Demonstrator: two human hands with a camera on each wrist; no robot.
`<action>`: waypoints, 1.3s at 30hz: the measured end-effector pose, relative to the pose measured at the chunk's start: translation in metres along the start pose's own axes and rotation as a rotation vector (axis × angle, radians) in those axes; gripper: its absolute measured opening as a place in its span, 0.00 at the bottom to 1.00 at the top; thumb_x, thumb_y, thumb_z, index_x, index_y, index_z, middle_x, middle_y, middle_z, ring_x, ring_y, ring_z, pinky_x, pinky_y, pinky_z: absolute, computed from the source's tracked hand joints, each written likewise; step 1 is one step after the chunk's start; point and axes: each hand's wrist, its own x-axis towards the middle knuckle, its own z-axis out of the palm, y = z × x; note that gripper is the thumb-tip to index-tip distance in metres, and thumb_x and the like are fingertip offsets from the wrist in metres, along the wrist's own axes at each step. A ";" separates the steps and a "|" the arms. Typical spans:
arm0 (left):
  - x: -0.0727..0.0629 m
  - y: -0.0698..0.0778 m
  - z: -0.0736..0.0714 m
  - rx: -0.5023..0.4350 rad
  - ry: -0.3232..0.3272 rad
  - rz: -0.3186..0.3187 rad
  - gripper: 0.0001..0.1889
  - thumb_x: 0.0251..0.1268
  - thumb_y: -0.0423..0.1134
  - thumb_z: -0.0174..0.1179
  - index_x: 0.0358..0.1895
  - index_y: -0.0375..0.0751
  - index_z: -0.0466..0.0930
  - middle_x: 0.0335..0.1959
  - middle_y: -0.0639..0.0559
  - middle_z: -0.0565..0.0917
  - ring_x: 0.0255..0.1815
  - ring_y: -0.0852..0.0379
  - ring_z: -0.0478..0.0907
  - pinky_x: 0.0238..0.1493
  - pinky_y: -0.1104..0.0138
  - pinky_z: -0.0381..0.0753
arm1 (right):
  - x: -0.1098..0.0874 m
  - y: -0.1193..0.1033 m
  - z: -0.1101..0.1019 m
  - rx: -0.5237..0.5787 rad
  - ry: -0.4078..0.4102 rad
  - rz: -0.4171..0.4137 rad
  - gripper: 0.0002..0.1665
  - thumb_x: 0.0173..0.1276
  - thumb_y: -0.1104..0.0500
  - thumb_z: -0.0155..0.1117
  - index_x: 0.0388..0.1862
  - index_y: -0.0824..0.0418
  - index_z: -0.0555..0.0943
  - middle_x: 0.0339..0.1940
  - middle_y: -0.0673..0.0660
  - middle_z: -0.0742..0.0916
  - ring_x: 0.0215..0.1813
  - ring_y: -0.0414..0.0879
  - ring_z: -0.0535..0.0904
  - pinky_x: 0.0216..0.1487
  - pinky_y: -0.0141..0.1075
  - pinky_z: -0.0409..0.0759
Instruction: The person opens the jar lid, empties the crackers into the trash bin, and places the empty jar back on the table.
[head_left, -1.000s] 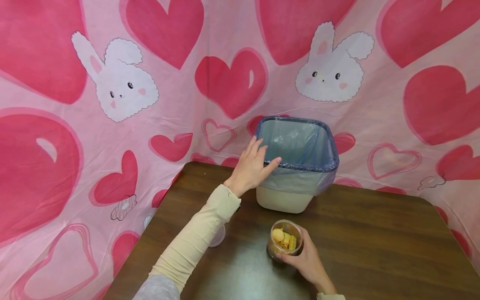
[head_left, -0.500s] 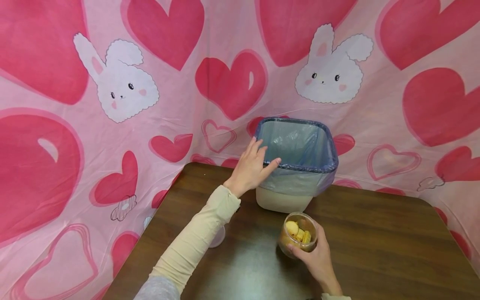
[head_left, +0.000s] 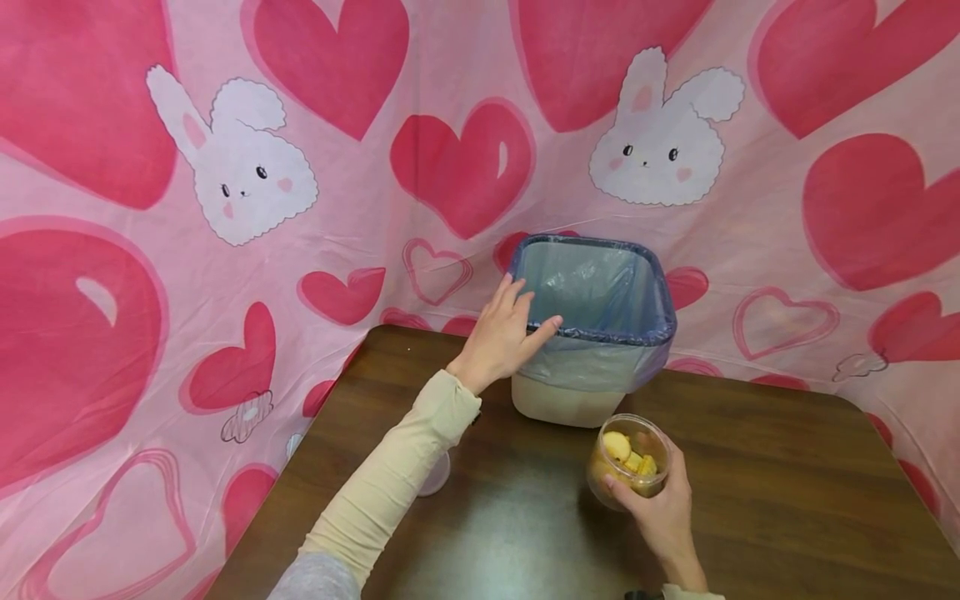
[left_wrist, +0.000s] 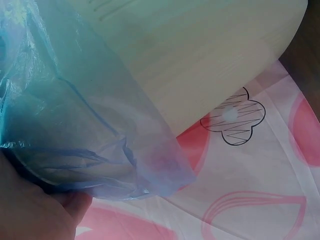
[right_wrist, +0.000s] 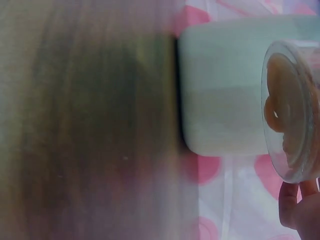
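Compared with a second ago, the clear jar point(head_left: 597, 468) has travelled to the right and a little toward the far edge of the surface point(head_left: 765, 475), while the left hand and the bin look unchanged. The jar is now off the surface, nearer the far edge's left half than the right corner, just in front of the bin and slightly to its right. It is round, with an uncovered mouth, and tilts a little; yellow pieces point(head_left: 617, 446) lie inside, one of them round and smooth. The right hand point(head_left: 663, 508) holds it from the right side, thumb across the front wall and fingers curled behind. The cream bin point(head_left: 562, 402) stands by the far edge, lined with a translucent blue bag point(head_left: 585, 367) folded over its rim. The left hand point(head_left: 497, 335) rests at the rim's left side, fingers spread and fairly straight. Its cream sleeve point(head_left: 390, 483) partly hides a pale disc point(head_left: 437, 476) on the left of the surface. Behind hangs a pink cloth point(head_left: 360, 200) with hearts and rabbits. The right wrist view cuts off the jar and blurs the surface; the left wrist view crops most of the left hand.
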 end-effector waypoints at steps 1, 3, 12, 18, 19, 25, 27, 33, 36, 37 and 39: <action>0.000 0.000 0.000 0.001 0.001 0.001 0.40 0.69 0.67 0.41 0.69 0.35 0.64 0.76 0.42 0.57 0.80 0.47 0.41 0.76 0.48 0.52 | 0.001 -0.002 -0.001 -0.002 0.009 -0.012 0.54 0.38 0.76 0.77 0.68 0.62 0.67 0.55 0.46 0.79 0.57 0.35 0.73 0.55 0.19 0.68; 0.000 0.000 0.000 -0.001 0.003 0.002 0.40 0.69 0.67 0.41 0.69 0.35 0.64 0.76 0.42 0.57 0.80 0.47 0.41 0.76 0.48 0.52 | 0.003 -0.005 -0.002 0.008 0.027 -0.034 0.54 0.37 0.77 0.77 0.67 0.62 0.67 0.55 0.48 0.79 0.57 0.36 0.73 0.54 0.19 0.68; 0.001 -0.001 0.001 -0.024 -0.001 0.011 0.40 0.69 0.66 0.42 0.69 0.34 0.64 0.76 0.41 0.57 0.80 0.46 0.40 0.77 0.50 0.50 | 0.011 -0.020 -0.008 0.045 0.105 -0.087 0.53 0.37 0.81 0.74 0.67 0.65 0.67 0.53 0.46 0.80 0.56 0.38 0.74 0.52 0.19 0.71; 0.003 -0.002 0.001 -0.034 0.002 0.014 0.41 0.69 0.66 0.42 0.69 0.33 0.64 0.76 0.41 0.56 0.80 0.46 0.40 0.76 0.50 0.51 | 0.019 -0.026 -0.014 0.041 0.149 -0.127 0.54 0.36 0.81 0.73 0.67 0.64 0.67 0.53 0.49 0.80 0.56 0.39 0.74 0.52 0.19 0.70; 0.003 -0.003 0.001 -0.036 0.002 0.012 0.41 0.69 0.66 0.42 0.69 0.33 0.63 0.76 0.41 0.56 0.80 0.46 0.40 0.76 0.50 0.51 | 0.021 -0.027 -0.015 0.037 0.157 -0.134 0.54 0.36 0.81 0.74 0.67 0.64 0.68 0.52 0.48 0.80 0.55 0.38 0.74 0.53 0.19 0.70; 0.002 -0.003 0.002 -0.039 0.003 0.009 0.41 0.69 0.67 0.41 0.69 0.33 0.63 0.76 0.41 0.55 0.80 0.46 0.39 0.76 0.49 0.51 | 0.026 -0.032 -0.019 0.000 0.205 -0.163 0.55 0.33 0.82 0.74 0.67 0.67 0.68 0.51 0.43 0.79 0.55 0.36 0.73 0.53 0.19 0.69; 0.002 -0.003 0.002 -0.042 0.002 0.007 0.42 0.69 0.67 0.41 0.69 0.33 0.63 0.76 0.41 0.55 0.80 0.46 0.39 0.76 0.49 0.51 | 0.027 -0.039 -0.020 -0.006 0.215 -0.175 0.54 0.34 0.82 0.73 0.66 0.69 0.68 0.51 0.43 0.79 0.55 0.36 0.73 0.53 0.19 0.69; 0.001 -0.002 0.001 -0.049 -0.001 0.004 0.41 0.69 0.67 0.42 0.69 0.33 0.63 0.76 0.41 0.55 0.80 0.46 0.39 0.76 0.50 0.51 | 0.030 -0.069 -0.021 -0.004 0.233 -0.197 0.52 0.35 0.82 0.72 0.66 0.69 0.68 0.51 0.43 0.78 0.55 0.36 0.73 0.55 0.19 0.68; 0.001 -0.002 0.001 -0.053 -0.003 0.001 0.41 0.69 0.67 0.42 0.69 0.34 0.63 0.76 0.41 0.55 0.81 0.47 0.38 0.77 0.51 0.51 | 0.033 -0.076 -0.023 -0.011 0.238 -0.210 0.52 0.35 0.81 0.72 0.65 0.69 0.68 0.51 0.42 0.78 0.55 0.36 0.72 0.56 0.19 0.67; 0.001 -0.003 0.001 -0.055 -0.003 0.001 0.41 0.69 0.67 0.42 0.69 0.34 0.63 0.76 0.41 0.55 0.81 0.47 0.38 0.77 0.51 0.51 | 0.035 -0.076 -0.024 -0.016 0.240 -0.214 0.52 0.35 0.81 0.73 0.65 0.69 0.68 0.51 0.42 0.78 0.55 0.36 0.72 0.56 0.19 0.67; 0.001 -0.003 0.001 -0.059 -0.005 -0.001 0.41 0.69 0.67 0.42 0.70 0.34 0.63 0.76 0.41 0.55 0.81 0.47 0.38 0.77 0.51 0.50 | 0.040 -0.070 -0.027 -0.030 0.247 -0.217 0.52 0.35 0.80 0.73 0.66 0.69 0.68 0.52 0.42 0.78 0.55 0.36 0.72 0.56 0.19 0.67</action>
